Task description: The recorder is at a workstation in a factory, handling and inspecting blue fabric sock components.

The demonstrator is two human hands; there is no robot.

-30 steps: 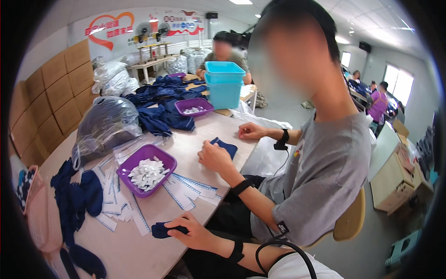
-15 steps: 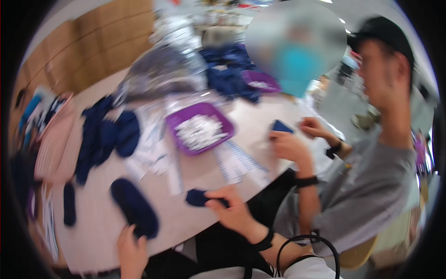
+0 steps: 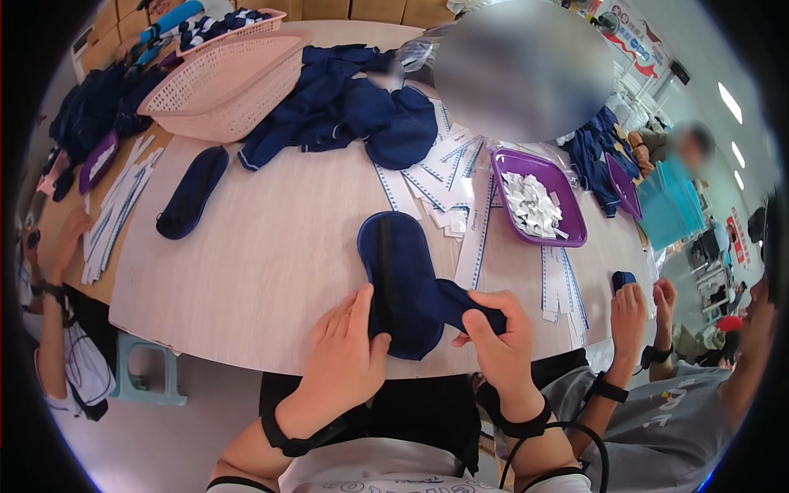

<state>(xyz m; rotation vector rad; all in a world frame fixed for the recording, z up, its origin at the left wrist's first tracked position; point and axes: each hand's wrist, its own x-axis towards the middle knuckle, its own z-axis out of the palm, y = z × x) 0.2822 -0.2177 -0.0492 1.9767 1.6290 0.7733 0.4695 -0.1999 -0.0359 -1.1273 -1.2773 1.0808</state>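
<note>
A navy, sole-shaped slipper piece (image 3: 400, 246) with a darker strip down its middle lies at the table's front edge. My left hand (image 3: 349, 345) grips its lower left edge, thumb resting near the rim. Pinched between the thumb and fingers of my right hand (image 3: 503, 337) is a narrow navy cloth piece (image 3: 460, 303). That cloth reaches across to the sole's right side; whether the two are joined I cannot tell. Another navy sole-shaped piece (image 3: 193, 193) lies apart at the left.
A pink basket (image 3: 222, 90) and heaped navy cloth (image 3: 353, 107) stand farther back. Printed paper strips (image 3: 448, 185) lie by a purple basket (image 3: 579, 222) of white pieces. A co-worker's hands (image 3: 631, 316) hold a small navy piece at the right; another person's hand (image 3: 74, 234) is at the far left.
My view has turned left and steadied. The sole-shaped piece now lies centrally between my hands. My right hand has brought the narrow cloth up against it, and my left hand grips its side.
</note>
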